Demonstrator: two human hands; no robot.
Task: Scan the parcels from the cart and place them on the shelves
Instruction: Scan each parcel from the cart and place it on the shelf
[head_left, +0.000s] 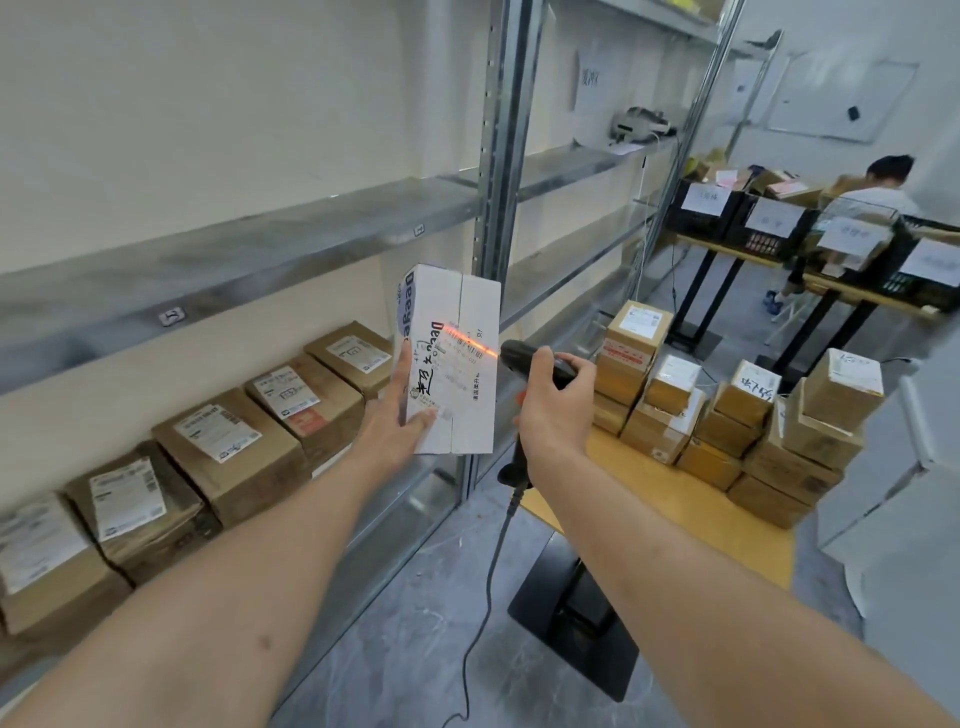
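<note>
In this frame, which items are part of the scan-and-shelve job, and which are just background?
Part of the job:
white parcel in left hand
scanner in right hand
parcels on cart
shelved parcels
shelf

Background:
black crates
whiteboard
seated person

I see a seated person (878, 200) behind labelled black crates (769, 221) on a bench, and a whiteboard (841, 93) on the wall.

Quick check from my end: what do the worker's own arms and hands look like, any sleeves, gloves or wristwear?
Both forearms are bare up to the frame edge, with no sleeve in view. The left hand and right hand wear no gloves, and no watch, band or ring shows. A small dark mark sits on the left forearm.
</note>
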